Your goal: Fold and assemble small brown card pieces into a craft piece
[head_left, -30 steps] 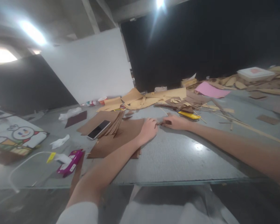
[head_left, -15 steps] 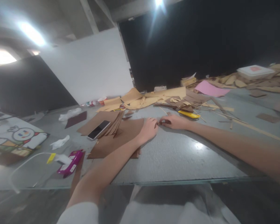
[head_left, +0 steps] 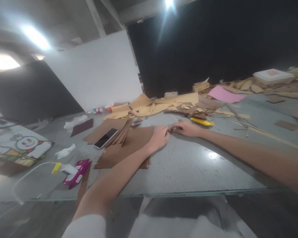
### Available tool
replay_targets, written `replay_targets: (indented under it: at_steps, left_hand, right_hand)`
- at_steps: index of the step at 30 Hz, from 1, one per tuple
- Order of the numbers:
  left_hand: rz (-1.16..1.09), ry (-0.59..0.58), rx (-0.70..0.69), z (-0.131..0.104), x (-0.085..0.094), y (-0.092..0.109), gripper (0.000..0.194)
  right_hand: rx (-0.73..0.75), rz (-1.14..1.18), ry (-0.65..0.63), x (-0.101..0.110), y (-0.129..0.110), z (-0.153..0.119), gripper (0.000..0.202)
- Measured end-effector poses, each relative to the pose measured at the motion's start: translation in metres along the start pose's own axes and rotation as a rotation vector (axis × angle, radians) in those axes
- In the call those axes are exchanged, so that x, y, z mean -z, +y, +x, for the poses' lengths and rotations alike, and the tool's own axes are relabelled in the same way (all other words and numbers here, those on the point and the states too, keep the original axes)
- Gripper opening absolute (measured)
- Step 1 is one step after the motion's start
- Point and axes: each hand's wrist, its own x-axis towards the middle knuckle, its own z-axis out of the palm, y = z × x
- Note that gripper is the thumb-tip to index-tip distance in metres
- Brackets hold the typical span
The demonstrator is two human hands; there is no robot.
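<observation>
My left hand (head_left: pixel 160 137) rests at the right edge of a stack of brown sheets (head_left: pixel 129 148), its bent fingertips meeting those of the other hand. My right hand (head_left: pixel 187 129) is closed in a pinch just to the right. A small dark brown scrap (head_left: pixel 171 131) shows between the fingertips, mostly hidden by them. A yellow utility knife (head_left: pixel 202 122) lies just beyond my right hand. On another pile of brown sheets (head_left: pixel 101 127) lies a phone (head_left: pixel 106 138).
Tan and brown offcuts (head_left: pixel 169 102) cover the table's back. A pink sheet (head_left: pixel 224 94) and white lidded box (head_left: pixel 273 76) are at right rear. Thin strips (head_left: pixel 268 134) stretch rightward. A purple wipes pack (head_left: pixel 75 173), cable (head_left: pixel 27 173) and printed bag (head_left: pixel 20 145) sit left.
The view has shifted very slightly. Both hands stay fingertip to fingertip in the same place, with only small finger movements.
</observation>
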Motion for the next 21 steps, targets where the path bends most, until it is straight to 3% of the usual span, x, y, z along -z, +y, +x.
replay_targets:
  at_steps: [9,16,21]
  left_hand:
    - [0.022,-0.009,-0.003,-0.001,0.000,-0.001,0.021]
    - [0.036,-0.016,-0.021,0.000,0.002,0.001,0.022]
    - [-0.040,0.033,0.030,0.000,0.006,0.004,0.025]
  right_hand:
    - [0.064,0.072,0.012,0.002,-0.003,0.002,0.037]
    - [-0.047,-0.209,0.001,-0.001,-0.016,-0.003,0.029]
    - [-0.147,0.009,0.148,-0.007,-0.032,0.003,0.025]
